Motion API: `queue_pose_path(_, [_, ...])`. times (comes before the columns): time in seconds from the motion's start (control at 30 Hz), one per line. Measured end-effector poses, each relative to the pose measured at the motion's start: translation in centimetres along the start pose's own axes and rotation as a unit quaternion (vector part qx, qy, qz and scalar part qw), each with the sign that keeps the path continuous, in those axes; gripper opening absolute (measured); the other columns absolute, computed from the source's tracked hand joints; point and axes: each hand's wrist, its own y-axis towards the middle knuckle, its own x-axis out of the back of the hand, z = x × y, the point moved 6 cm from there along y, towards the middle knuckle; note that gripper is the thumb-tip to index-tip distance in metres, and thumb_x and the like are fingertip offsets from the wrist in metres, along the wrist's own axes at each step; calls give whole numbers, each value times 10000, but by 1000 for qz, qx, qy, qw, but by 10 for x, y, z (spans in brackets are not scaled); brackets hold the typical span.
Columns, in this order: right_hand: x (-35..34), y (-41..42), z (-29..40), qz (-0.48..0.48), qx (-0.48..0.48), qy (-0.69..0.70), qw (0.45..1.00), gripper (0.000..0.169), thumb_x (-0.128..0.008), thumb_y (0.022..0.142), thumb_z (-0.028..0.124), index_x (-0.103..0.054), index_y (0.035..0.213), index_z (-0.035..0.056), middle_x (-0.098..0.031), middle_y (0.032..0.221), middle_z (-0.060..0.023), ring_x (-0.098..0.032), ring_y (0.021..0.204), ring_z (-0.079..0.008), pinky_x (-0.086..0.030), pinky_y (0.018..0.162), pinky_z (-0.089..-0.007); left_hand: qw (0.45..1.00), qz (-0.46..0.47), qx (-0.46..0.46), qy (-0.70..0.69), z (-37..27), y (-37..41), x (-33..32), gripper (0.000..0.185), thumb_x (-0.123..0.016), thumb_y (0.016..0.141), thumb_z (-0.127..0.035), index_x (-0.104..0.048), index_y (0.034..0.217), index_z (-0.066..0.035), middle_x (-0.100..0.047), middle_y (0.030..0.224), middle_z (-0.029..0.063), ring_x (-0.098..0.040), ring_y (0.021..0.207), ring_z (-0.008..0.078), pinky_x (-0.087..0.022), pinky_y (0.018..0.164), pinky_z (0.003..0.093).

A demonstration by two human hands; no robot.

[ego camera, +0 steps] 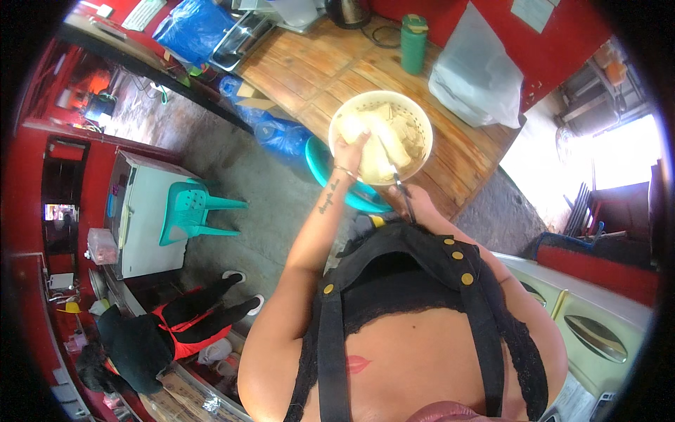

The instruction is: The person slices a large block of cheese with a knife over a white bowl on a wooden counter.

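My left hand (349, 153) is closed on a long, pale yellow piece of what looks like peeled produce (375, 161), its thumb laid along the top. My right hand (414, 203) grips a knife (402, 185) by its dark handle, the blade tip at the lower end of the pale piece. Right beneath both is a cream perforated colander (428, 132), with its rim over the edge of the wooden table (453, 142). Inside it lie more pale lengths and several flat cut pieces (406, 129). Glare hides detail on the left side of the pile.
A green bottle (414, 45) and a white plastic bag (474, 74) stand on the table, near a kettle (348, 11) and metal tray (243, 39). Below the edge is a teal basin (319, 163). A teal chair (182, 213) and a person (142, 343) are to the left.
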Motion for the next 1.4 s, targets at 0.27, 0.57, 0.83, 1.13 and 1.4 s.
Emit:
queue_pose_path(0.27, [0, 18, -3, 22, -25, 26, 999, 633, -494, 768, 596, -571, 905, -17, -540, 653, -64, -493, 538, -127, -406, 509, -261, 997, 60, -4, 54, 5, 1, -5, 285, -658, 767, -114, -544, 1003, -2, -620, 920, 82, -613, 779, 155, -527, 657, 281])
queue_pose_path(0.57, [1, 10, 10, 7, -5, -13, 1000, 478, -549, 800, 478, -522, 854, 4, -446, 534, -12, -445, 428, -105, -339, 388, -235, 997, 64, 12, 49, 8, 4, -5, 265, -638, 772, -87, -552, 1000, 16, -623, 890, 89, -615, 745, 161, -527, 617, 286])
queue_pose_path(0.83, [2, 29, 4, 6, -21, 107, 994, 583, -522, 760, 597, -544, 726, 16, -448, 525, -3, -440, 427, -95, -366, 402, -226, 991, 116, 53, 43, 23, 5, -10, 278, -637, 774, -75, -552, 1033, -28, -624, 925, 66, -610, 787, 144, -515, 688, 281])
queue_pose_path(1.13, [3, 35, 5, -17, -48, 176, 983, 544, -553, 762, 558, -559, 766, 14, -482, 544, -14, -465, 416, -106, -384, 391, -222, 988, 111, 87, 59, 32, 12, -8, 266, -628, 777, -65, -552, 1031, -43, -619, 932, 59, -602, 804, 146, -516, 688, 289])
queue_pose_path(1.4, [12, 56, 17, 0, -28, 54, 998, 569, -510, 786, 558, -569, 896, 3, -543, 645, -41, -525, 494, -127, -420, 419, -251, 982, 124, 129, 67, 38, 20, -3, 246, -631, 778, -93, -555, 1008, -50, -619, 900, 59, -606, 785, 161, -527, 663, 320])
